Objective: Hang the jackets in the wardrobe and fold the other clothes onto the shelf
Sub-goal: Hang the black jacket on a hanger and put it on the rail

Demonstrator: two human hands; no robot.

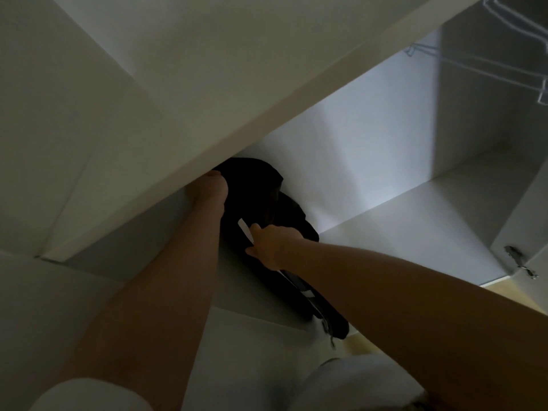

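Observation:
A black garment [261, 197] with a white stripe lies on a white wardrobe shelf [400, 229], and one end hangs over the shelf's front edge. My left hand [209, 186] reaches in under the shelf board above, at the garment's far left side; its fingers are hidden behind the board. My right hand [271, 244] grips the garment's near side by the white stripe, fingers curled into the cloth.
A white shelf board [237, 120] runs diagonally above the garment. Wire hangers [504, 63] hang at the upper right in the hanging bay. A door hinge [517, 259] sits at the right. Pale clothing [350, 381] lies at the bottom.

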